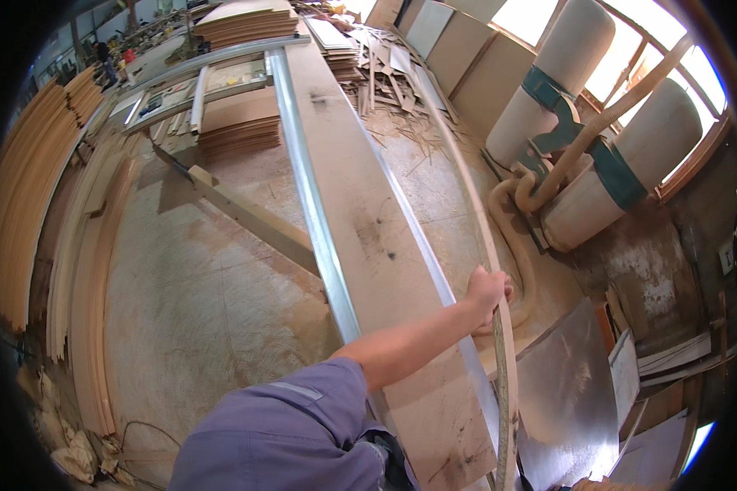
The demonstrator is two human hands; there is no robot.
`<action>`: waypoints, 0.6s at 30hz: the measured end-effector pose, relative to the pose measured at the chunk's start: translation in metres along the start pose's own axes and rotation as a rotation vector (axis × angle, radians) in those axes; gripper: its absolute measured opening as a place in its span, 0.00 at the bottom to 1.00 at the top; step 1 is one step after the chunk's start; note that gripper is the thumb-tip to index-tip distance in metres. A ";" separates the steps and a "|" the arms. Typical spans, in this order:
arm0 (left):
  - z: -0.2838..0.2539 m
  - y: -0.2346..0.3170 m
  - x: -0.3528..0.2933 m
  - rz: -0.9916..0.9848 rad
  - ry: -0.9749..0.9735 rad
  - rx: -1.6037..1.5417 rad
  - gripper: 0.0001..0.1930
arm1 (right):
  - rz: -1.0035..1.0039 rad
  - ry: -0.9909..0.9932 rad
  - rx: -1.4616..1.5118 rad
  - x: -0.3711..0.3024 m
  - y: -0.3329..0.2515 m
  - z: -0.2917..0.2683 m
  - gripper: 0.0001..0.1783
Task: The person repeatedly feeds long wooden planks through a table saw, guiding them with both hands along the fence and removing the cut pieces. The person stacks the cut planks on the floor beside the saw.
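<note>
My left arm, in a grey-purple short sleeve, reaches across from the lower middle toward the right. My left hand (488,292) is closed around a long, thin wooden strip (477,200). The strip runs from the far middle down past the lower edge and bows slightly; its near part shows a rough, bark-like side. Under my forearm lies a long wooden work surface (364,196), edged on its left by a shiny metal rail (303,180). My right hand is out of view.
Two dust-collector units with pale bags (516,123) and a ribbed hose (569,159) stand at right. Below them leans a metal sheet (569,389). Scrap wood (397,78) lies beyond the strip. Board stacks (37,196) line the left; a wooden beam (250,221) slants beside the rail.
</note>
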State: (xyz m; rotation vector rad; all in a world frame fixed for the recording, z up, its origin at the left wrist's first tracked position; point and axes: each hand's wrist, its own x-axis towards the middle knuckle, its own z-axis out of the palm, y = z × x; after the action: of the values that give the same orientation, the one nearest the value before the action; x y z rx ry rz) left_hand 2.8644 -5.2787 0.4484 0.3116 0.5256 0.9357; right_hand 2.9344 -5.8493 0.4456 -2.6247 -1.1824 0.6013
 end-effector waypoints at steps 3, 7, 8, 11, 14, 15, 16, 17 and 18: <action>0.010 0.034 -0.037 0.150 -0.032 0.114 0.07 | -0.056 -0.031 0.032 0.018 0.000 0.051 0.35; 0.038 0.100 -0.101 0.459 -0.186 0.218 0.10 | -0.174 -0.071 0.071 0.043 -0.010 0.109 0.37; 0.046 0.121 -0.121 0.523 -0.232 0.239 0.12 | -0.201 -0.080 0.076 0.048 -0.017 0.121 0.37; 0.063 0.185 -0.167 0.650 -0.293 0.320 0.08 | -0.283 -0.095 0.104 0.062 -0.046 0.156 0.38; 0.057 0.229 -0.235 0.832 -0.276 0.373 0.24 | -0.401 -0.053 0.162 0.075 -0.089 0.190 0.40; 0.046 0.239 -0.255 0.908 -0.244 0.376 0.27 | -0.473 -0.019 0.250 0.081 -0.109 0.198 0.40; 0.015 0.260 -0.297 0.997 -0.181 0.445 0.28 | -0.647 -0.085 0.412 0.091 -0.149 0.217 0.41; -0.004 0.253 -0.305 0.982 -0.247 0.437 0.29 | -0.721 -0.085 0.617 0.088 -0.188 0.220 0.36; -0.026 0.250 -0.313 0.970 -0.307 0.429 0.30 | -0.808 -0.114 0.812 0.089 -0.229 0.224 0.31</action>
State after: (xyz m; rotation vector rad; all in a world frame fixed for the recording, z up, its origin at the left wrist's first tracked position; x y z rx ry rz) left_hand 2.5299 -5.3959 0.6362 1.1448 0.2656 1.6670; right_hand 2.7355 -5.6285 0.2980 -1.3232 -1.4685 0.8140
